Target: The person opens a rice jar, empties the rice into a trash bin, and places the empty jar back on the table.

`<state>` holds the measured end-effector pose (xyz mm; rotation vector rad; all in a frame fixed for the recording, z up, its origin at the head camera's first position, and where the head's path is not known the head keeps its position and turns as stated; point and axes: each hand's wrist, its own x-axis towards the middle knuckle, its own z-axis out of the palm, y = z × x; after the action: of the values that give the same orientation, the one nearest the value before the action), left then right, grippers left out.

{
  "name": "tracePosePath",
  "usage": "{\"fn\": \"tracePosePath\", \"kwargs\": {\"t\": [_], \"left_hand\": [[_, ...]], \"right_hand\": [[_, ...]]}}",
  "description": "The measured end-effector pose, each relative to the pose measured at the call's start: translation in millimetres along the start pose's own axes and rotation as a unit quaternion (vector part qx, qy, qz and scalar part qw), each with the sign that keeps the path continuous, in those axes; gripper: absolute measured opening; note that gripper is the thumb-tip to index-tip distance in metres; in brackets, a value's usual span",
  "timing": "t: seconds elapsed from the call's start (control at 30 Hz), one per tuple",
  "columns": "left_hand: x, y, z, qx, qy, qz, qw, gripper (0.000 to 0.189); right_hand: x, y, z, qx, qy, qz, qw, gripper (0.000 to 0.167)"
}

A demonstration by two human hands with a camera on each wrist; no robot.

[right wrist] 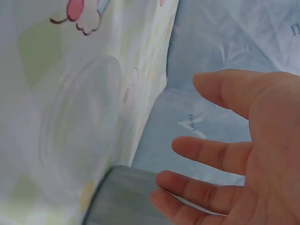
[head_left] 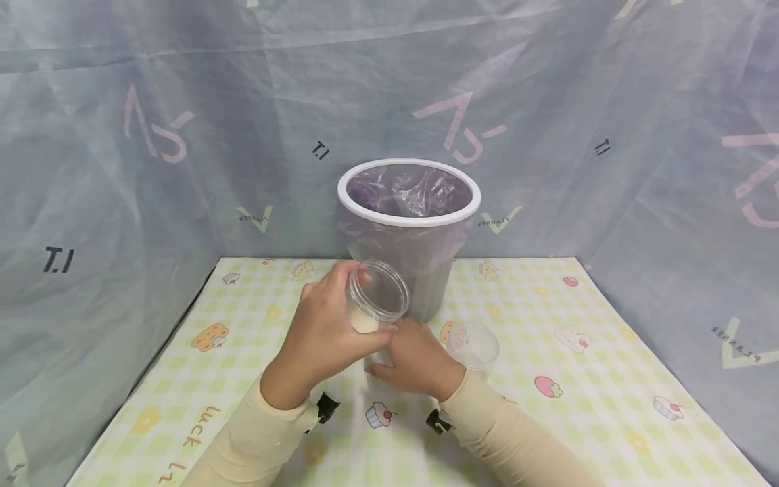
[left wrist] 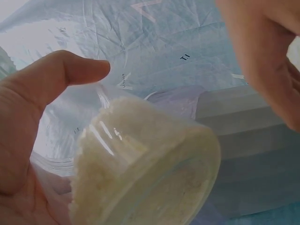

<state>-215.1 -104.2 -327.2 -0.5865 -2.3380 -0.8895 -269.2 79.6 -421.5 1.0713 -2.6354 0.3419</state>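
My left hand (head_left: 322,331) grips a clear plastic jar (head_left: 379,289), its threaded mouth uncovered and tilted. Pale grains like rice (left wrist: 96,178) fill its lower part in the left wrist view, which looks at the jar's round base. My right hand (head_left: 420,358) is beside the jar in the head view, its fingertips partly hidden. Seen from the right wrist, this hand has its thumb (right wrist: 225,89) and fingers spread apart, nothing between them. A clear round plastic piece (head_left: 473,345) lies on the table just right of the right hand.
Behind the hands stands a grey waste bin (head_left: 426,291) with a white rim (head_left: 410,221) and a thin purplish bag lining it. A checked, printed cloth (head_left: 243,338) covers the table. Blue-grey fabric (head_left: 274,122) hangs at the back and both sides.
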Motion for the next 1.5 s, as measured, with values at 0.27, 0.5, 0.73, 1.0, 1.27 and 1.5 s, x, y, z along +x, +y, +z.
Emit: {"fn": "tracePosePath", "kwargs": {"t": [0.27, 0.5, 0.73, 1.0, 1.27, 1.5], "left_hand": [[-1.4, 0.3, -2.9, -0.004, 0.009, -0.001, 1.0000, 0.087], [-1.1, 1.9, -5.3, -0.002, 0.013, -0.002, 0.9999, 0.088], [-0.9, 1.7, -6.1, 0.003, 0.018, 0.001, 0.9998, 0.086], [-1.1, 1.1, -6.3, 0.008, 0.020, 0.010, 0.9997, 0.087], [-0.4, 1.8, -7.5, 0.008, 0.018, 0.009, 0.9998, 0.087], [-0.5, 1.8, -9.0, 0.008, 0.021, 0.011, 0.9997, 0.086]], "right_hand": [[11.2, 9.8, -25.1, -0.039, 0.081, -0.080, 0.9927, 0.018], [14.8, 10.9, -53.1, -0.041, 0.101, -0.053, 0.9925, 0.033], [15.1, 12.4, -73.7, -0.050, 0.103, -0.029, 0.9931, 0.047], [19.3, 13.7, -97.4, -0.047, 0.135, -0.032, 0.9892, 0.032], [28.4, 15.1, -122.7, -0.051, 0.208, -0.051, 0.9754, 0.026], [43.6, 18.8, -141.4, -0.051, 0.294, -0.084, 0.9507, 0.019]]}}
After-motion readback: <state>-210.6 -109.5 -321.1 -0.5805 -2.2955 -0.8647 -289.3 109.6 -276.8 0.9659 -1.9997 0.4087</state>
